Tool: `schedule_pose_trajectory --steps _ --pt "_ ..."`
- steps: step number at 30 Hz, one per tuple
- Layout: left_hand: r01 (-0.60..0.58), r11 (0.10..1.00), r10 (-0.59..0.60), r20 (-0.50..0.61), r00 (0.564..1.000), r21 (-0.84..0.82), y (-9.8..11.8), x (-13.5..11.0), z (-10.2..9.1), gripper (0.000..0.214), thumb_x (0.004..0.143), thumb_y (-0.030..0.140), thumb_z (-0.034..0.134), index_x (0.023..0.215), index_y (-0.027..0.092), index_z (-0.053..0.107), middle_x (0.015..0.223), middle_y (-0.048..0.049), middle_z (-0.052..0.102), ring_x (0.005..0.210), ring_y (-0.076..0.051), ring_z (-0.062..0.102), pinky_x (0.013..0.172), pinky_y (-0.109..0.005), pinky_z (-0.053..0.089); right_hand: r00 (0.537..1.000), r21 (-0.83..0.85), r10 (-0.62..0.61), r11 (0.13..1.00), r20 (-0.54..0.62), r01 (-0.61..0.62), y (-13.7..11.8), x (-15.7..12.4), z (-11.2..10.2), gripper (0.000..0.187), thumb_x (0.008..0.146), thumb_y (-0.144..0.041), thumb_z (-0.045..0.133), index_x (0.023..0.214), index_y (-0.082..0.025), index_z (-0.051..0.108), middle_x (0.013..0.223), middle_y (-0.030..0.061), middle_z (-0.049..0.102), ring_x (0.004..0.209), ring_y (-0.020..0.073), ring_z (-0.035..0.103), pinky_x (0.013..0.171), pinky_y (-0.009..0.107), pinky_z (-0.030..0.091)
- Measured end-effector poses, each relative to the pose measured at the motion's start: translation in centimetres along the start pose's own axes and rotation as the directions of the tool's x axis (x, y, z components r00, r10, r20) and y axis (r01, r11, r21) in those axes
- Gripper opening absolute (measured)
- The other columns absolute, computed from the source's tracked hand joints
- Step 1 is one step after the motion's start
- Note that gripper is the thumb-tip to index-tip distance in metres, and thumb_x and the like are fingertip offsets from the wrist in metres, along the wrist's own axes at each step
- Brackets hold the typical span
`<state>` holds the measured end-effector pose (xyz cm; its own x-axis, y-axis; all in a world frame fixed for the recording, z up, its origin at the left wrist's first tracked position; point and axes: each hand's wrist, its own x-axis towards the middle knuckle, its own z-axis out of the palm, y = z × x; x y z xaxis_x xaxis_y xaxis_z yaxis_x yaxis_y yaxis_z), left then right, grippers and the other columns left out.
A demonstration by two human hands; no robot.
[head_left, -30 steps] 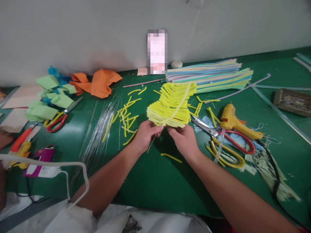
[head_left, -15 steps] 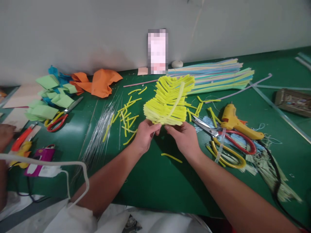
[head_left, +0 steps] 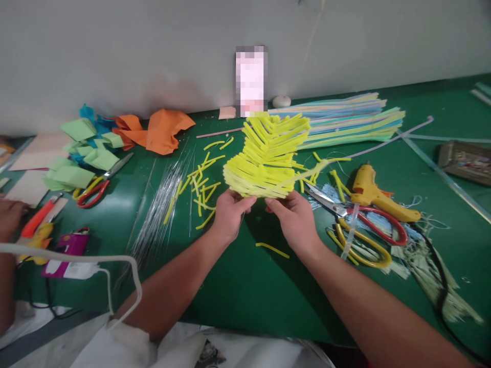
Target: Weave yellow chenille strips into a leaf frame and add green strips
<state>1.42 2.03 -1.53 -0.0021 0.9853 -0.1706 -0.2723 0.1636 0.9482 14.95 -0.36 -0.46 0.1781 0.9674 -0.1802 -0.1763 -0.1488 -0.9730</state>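
Note:
A yellow leaf shape made of pipe cleaners (head_left: 268, 153) is held up above the table between both my hands. My left hand (head_left: 232, 212) pinches its near edge at the left, and my right hand (head_left: 293, 217) grips the same edge at the right. Its short fuzzy strips slant out from a middle line. One pale yellow strand (head_left: 312, 171) sticks out from it toward the right. Below, a single cut yellow piece (head_left: 272, 250) lies on the green table (head_left: 245, 291). Cut yellow pipe cleaner bits (head_left: 201, 191) are scattered to the left.
Red-and-yellow-handled scissors (head_left: 368, 225) and a yellow glue gun (head_left: 374, 191) lie at the right. Behind are bundled pastel pipe cleaners (head_left: 353, 122) and a phone (head_left: 251, 82). Wires (head_left: 161, 209), other scissors (head_left: 95, 189) and green paper (head_left: 79, 174) are leftward. Another person's hand (head_left: 13, 217) shows far left.
The pale strand has swung from lying up across the leaf to pointing out to the right. Both hands keep hold of the near edge, and the leaf has tilted slightly.

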Motion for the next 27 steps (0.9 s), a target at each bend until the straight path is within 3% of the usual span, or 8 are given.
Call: schedule_pose_trajectory --steps 12,19,27 --pt "-0.024 0.998 0.02 0.071 0.997 0.051 -0.29 -0.1 -0.19 0.03 0.064 0.031 0.082 0.087 0.016 0.07 0.077 -0.0004 0.069 0.057 -0.009 0.053 0.052 -0.022 0.04 0.998 0.089 0.056 0.994 0.027 -0.058 0.3 0.26 -0.2 0.03 0.064 -0.036 0.081 0.087 -0.019 0.07 0.085 0.0034 0.075 0.064 0.0141 0.061 0.063 0.03 0.051" --pt "-0.105 0.986 0.107 -0.01 0.994 0.128 -0.3 -0.48 -0.28 0.028 0.065 0.03 0.08 0.088 0.018 0.07 0.07 0.0005 0.066 0.056 -0.009 0.051 0.052 -0.023 0.039 0.994 0.07 0.074 0.994 0.079 -0.08 0.43 0.34 -0.32 0.021 0.07 -0.036 0.078 0.074 -0.017 0.069 0.066 0.0001 0.067 0.056 0.0115 0.055 0.055 0.027 0.047" --pt "-0.016 0.991 0.017 -0.005 1.0 0.131 -0.46 -0.04 -0.61 0.025 0.066 0.034 0.079 0.079 0.015 0.067 0.065 0.0009 0.065 0.052 -0.008 0.051 0.052 -0.023 0.041 0.993 0.119 0.079 0.989 0.091 -0.089 0.24 0.31 -0.49 0.021 0.07 -0.036 0.078 0.069 -0.017 0.07 0.064 0.0008 0.068 0.056 0.0119 0.057 0.059 0.028 0.047"
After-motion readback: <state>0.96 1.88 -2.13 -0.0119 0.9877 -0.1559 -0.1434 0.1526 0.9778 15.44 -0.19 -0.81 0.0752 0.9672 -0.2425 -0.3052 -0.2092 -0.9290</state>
